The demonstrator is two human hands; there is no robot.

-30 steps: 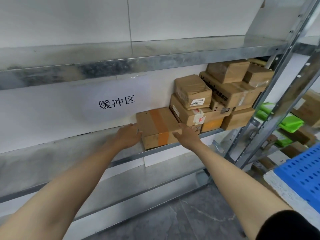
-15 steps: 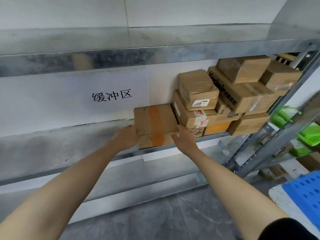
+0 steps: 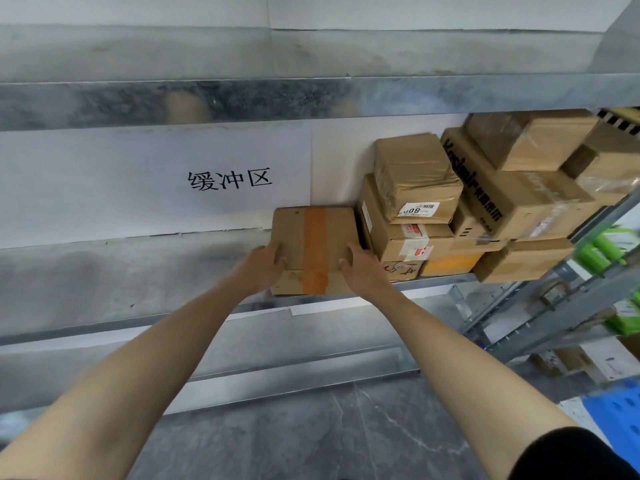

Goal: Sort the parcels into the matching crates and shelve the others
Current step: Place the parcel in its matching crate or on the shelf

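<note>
Viewing, head camera: parcel (image 3: 313, 244) with orange tape lies flat on the metal shelf (image 3: 138, 271), near edge at the shelf's front lip, far edge by the wall below the paper sign (image 3: 228, 180).
Left grip (image 3: 261, 268): clasps the parcel's near-left corner, thumb on the top face; fingers hidden round the side.
Right grip (image 3: 362, 271): clasps the near-right corner, thumb on top; fingers hidden on the side facing the stacked boxes (image 3: 415, 237).
Parcel from grips: straight ahead, between them; neither nearer.
Axis: tape strip runs front to back, toward the wall.
Key relation: parcel's right side just beside the stack; touching or not, cannot tell. Bare shelf on its left.
Judgement: parcel looks seated. Release comes next, with the right fingers drawn back toward the person, not sideways.
</note>
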